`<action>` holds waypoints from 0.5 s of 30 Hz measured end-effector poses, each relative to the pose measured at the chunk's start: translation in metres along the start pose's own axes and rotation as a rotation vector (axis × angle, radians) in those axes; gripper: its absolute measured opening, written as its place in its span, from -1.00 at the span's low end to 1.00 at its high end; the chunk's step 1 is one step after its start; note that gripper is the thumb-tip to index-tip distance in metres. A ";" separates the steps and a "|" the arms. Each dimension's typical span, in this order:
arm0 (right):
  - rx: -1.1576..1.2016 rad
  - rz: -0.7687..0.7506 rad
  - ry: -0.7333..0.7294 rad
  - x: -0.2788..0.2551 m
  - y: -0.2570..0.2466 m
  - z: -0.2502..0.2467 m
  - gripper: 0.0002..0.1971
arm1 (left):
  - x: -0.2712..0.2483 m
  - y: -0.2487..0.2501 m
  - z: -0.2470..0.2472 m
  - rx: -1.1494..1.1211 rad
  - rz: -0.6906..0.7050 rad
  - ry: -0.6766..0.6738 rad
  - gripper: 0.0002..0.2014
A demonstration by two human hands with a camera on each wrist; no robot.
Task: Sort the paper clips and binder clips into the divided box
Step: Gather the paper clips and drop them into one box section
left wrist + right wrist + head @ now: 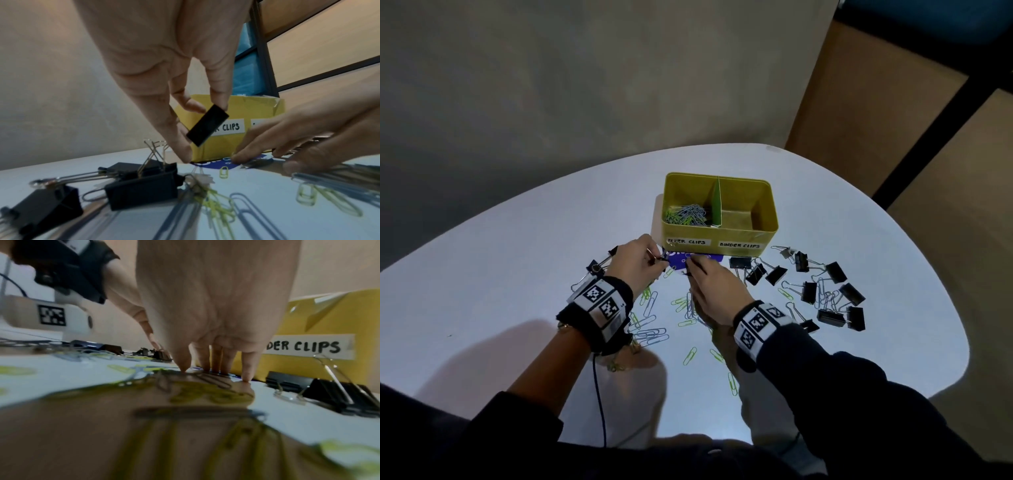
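The yellow divided box stands mid-table. Its left part, labelled PAPER CLIPS, holds paper clips; the right part, labelled BINDER CLIPS, looks empty. My left hand hovers just left of the box front and pinches a black binder clip between thumb and fingers. My right hand reaches down beside it, fingertips touching the table on a blue card and a paper clip; it holds nothing that I can see. Several loose binder clips lie right of the box.
Loose green and blue paper clips are scattered under and between my wrists. More binder clips lie by my left wrist. The white table has a rounded edge. A cable hangs from my left wrist.
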State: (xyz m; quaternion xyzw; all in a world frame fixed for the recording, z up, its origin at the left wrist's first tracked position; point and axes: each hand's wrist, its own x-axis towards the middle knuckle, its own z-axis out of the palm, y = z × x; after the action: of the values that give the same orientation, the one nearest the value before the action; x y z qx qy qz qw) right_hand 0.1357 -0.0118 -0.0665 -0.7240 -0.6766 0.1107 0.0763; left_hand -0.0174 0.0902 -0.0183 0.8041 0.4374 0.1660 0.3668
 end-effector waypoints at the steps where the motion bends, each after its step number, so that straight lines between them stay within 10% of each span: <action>1: 0.003 -0.011 -0.007 -0.007 0.000 0.002 -0.48 | -0.001 0.003 0.001 0.004 0.022 -0.017 -0.81; 11: 0.139 -0.094 -0.048 -0.076 0.015 -0.001 -0.43 | 0.002 0.023 0.039 0.247 0.070 -0.140 -0.64; 15: 0.098 -0.071 -0.165 -0.093 0.019 0.001 -0.46 | -0.012 0.016 0.046 0.528 0.018 -0.401 -0.53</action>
State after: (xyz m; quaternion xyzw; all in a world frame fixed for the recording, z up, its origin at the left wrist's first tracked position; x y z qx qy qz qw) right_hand 0.1481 -0.1056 -0.0668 -0.6834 -0.6994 0.2004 0.0594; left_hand 0.0120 0.0542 -0.0371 0.8919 0.3773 -0.1114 0.2229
